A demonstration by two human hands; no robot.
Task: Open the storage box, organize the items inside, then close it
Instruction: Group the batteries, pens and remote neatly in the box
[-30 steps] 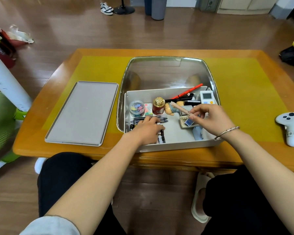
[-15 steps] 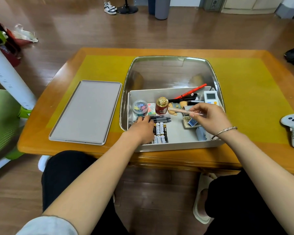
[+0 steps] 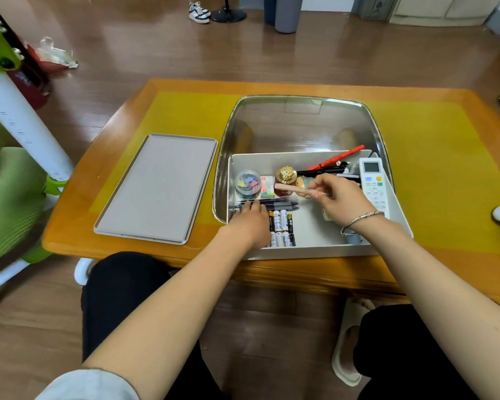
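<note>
I am sorting inside the open storage box (image 3: 309, 246) at the tabletop's near edge; its lid (image 3: 156, 187) is lying toward the near-left corner. My left hand (image 3: 250, 223) is resting on the dark pens (image 3: 274, 204), fingers hidden; my right hand (image 3: 339, 199) is pinching a pink pen (image 3: 290, 189). Opening looks done; sorting is under way, closing remains.

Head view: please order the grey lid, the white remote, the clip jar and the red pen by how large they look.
1. grey lid
2. white remote
3. clip jar and red pen: too close to rank; the pen is partly hidden.
</note>
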